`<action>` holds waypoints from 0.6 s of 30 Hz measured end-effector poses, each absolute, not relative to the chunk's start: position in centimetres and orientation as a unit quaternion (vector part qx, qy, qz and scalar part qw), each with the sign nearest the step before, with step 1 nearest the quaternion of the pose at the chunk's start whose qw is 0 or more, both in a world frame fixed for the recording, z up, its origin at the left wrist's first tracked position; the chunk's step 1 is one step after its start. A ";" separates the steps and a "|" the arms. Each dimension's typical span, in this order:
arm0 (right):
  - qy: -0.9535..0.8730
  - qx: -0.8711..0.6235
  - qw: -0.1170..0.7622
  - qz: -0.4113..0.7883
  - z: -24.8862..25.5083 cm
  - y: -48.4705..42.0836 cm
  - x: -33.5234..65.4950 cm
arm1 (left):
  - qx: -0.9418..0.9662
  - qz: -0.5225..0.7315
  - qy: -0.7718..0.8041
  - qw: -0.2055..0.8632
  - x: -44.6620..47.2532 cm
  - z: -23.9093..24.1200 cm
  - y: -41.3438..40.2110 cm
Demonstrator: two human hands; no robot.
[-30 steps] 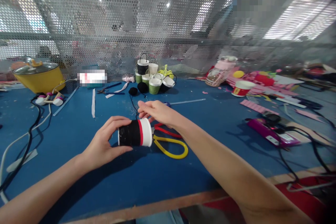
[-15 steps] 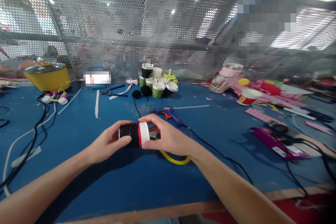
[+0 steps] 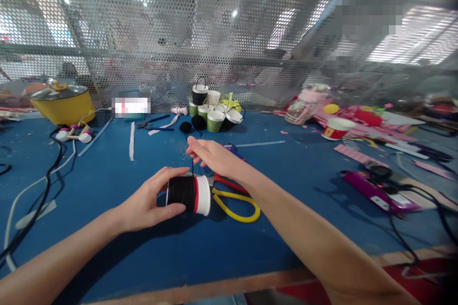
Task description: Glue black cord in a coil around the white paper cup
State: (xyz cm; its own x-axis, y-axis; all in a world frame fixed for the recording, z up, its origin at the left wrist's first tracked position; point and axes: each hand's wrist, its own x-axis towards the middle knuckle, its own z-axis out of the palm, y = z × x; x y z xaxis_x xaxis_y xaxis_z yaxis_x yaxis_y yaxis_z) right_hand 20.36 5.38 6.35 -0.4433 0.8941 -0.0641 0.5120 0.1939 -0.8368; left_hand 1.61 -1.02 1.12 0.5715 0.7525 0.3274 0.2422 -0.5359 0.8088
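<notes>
My left hand (image 3: 150, 200) grips a paper cup (image 3: 203, 195) lying on its side, its fingers and thumb around the body. Black cord covers most of this cup, with a red band beside the white rim end on the right. From the band a black strand (image 3: 193, 169) rises to my right hand (image 3: 209, 155), whose fingers are closed on it above the cup. Scissors (image 3: 236, 207) with yellow and red handles lie just right of the cup, partly behind my right forearm. A blue glue gun (image 3: 236, 151) is mostly hidden behind my right hand.
Small wrapped cups with handles (image 3: 214, 120) and black yarn balls (image 3: 185, 127) stand at the back. Pliers (image 3: 145, 125) and paper strips (image 3: 132, 140) lie left of them. A yellow pot (image 3: 64, 105) is far left; a red-white cup (image 3: 338, 129) and a purple box (image 3: 379, 190) are right.
My right hand has left the cup's rim and moved up and away, with the black strand in its fingers. The cup has shifted slightly right and nearer, still in my left hand.
</notes>
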 end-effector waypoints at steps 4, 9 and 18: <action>-0.694 -0.444 0.208 0.527 6.3 5.1 20.9 | 0.816 0.342 0.305 0.352 1.6 1.1 -1.0; -0.646 -0.347 0.284 0.618 6.6 4.8 18.9 | 0.827 0.329 0.305 0.339 1.7 1.0 -1.1; -0.777 -0.518 0.266 0.239 6.9 8.9 21.1 | 0.832 0.317 0.328 0.315 1.8 1.5 -1.1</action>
